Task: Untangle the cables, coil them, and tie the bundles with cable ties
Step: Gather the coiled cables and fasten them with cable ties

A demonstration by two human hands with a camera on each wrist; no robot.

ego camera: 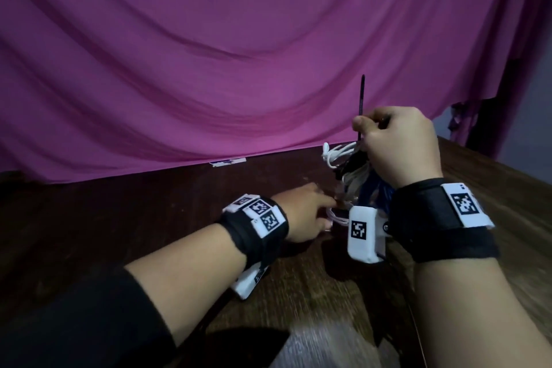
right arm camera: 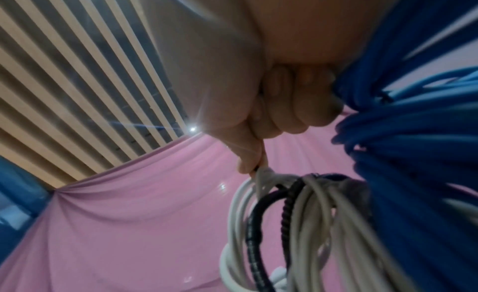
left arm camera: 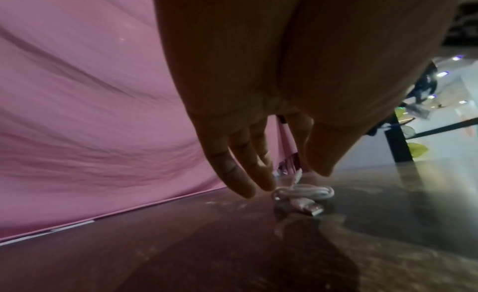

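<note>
My right hand (ego camera: 369, 128) is raised over the table and pinches a black cable tie (ego camera: 362, 95) that sticks straight up. A bundle of white, black and blue cables (ego camera: 351, 167) hangs below the fist. The right wrist view shows the curled fingers (right arm camera: 287, 104), the white loops (right arm camera: 310, 225), a black cable (right arm camera: 252, 225) and the blue coils (right arm camera: 413, 153). My left hand (ego camera: 324, 212) reaches low over the table, fingers (left arm camera: 240, 174) straight, just above a small coiled white USB cable (left arm camera: 304, 191) lying flat with its plug (left arm camera: 311, 209) showing.
A dark wooden table (ego camera: 149, 218) runs to a pink cloth backdrop (ego camera: 209, 54). A small white strip (ego camera: 227, 162) lies at the table's far edge. Beyond the cloth, at the right, is a dark post (left arm camera: 398, 145).
</note>
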